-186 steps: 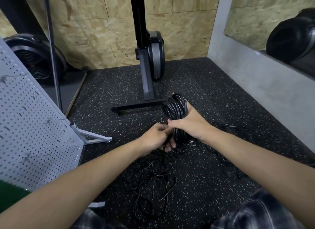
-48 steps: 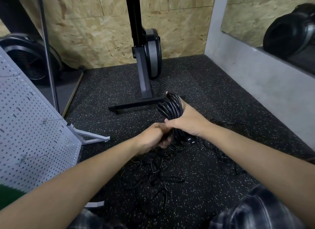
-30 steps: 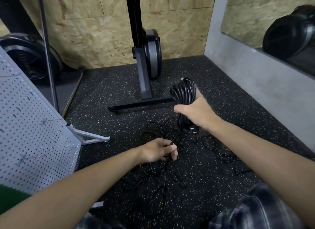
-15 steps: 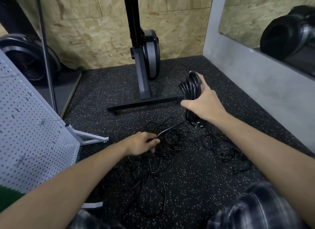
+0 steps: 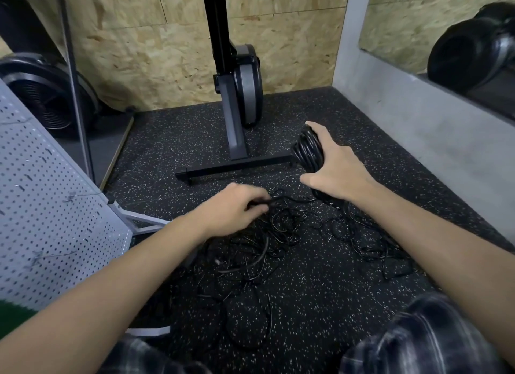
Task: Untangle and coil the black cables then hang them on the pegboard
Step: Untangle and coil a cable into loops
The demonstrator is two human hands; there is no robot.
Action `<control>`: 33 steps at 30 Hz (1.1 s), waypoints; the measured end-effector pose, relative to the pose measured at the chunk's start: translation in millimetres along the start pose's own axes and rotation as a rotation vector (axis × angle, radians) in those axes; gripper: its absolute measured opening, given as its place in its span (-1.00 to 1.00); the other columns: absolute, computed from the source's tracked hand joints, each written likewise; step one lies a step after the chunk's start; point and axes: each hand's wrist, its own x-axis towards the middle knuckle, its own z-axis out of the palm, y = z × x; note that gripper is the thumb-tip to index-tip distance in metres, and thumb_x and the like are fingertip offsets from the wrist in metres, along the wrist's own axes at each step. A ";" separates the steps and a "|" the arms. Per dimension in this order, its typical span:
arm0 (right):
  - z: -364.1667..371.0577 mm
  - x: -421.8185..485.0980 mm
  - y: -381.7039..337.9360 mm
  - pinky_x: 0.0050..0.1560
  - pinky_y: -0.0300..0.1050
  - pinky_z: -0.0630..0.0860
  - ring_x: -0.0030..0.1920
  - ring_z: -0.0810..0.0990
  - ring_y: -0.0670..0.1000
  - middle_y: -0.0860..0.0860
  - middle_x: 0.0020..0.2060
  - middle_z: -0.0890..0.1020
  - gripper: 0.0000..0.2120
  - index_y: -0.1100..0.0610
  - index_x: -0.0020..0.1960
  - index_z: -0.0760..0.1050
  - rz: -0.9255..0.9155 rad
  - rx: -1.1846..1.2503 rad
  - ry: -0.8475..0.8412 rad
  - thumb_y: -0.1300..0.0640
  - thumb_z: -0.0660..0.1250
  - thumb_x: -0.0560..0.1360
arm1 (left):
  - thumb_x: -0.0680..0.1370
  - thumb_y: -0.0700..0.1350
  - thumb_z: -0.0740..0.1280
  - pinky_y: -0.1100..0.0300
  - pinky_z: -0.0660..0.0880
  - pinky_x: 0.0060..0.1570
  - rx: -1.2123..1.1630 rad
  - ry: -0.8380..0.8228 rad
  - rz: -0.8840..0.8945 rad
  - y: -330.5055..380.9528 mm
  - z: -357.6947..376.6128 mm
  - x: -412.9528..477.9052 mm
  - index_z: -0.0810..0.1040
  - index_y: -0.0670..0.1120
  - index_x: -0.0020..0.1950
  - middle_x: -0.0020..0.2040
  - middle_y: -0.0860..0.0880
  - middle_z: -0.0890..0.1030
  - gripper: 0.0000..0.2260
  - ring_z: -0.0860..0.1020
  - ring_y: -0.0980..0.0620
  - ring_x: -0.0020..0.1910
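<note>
From the head camera: grips the coiled black cable point(image 5: 308, 150) in the right hand point(image 5: 337, 175), coil jutting above the fingers. Pinches a loose strand point(image 5: 274, 200) with the left hand point(image 5: 234, 209), low over the tangled cables point(image 5: 281, 234) on the floor, pegboard point(image 5: 41, 206) well left.

Dim even indoor light, soft shadows, wide-angle bowing at edges, slight motion blur

Black metal stand foot point(image 5: 237, 166) bars the way just beyond left hand point(image 5: 231, 209) and right hand point(image 5: 337, 175); grey perforated pegboard point(image 5: 55, 220) blocks leftward; speckled rubber floor point(image 5: 390, 161) lies open rightward
</note>
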 end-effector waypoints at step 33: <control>20.6 -6.0 -8.0 0.48 -0.05 0.41 0.31 0.57 -0.25 -0.24 0.29 0.61 0.20 -0.28 0.61 0.15 -0.134 0.397 -0.243 -0.20 0.76 0.15 | 0.69 -0.06 0.35 0.29 0.43 -0.22 -0.283 0.509 0.049 32.9 -15.0 0.2 0.66 -0.04 -0.01 -0.22 0.09 0.66 -0.87 0.59 0.16 -0.25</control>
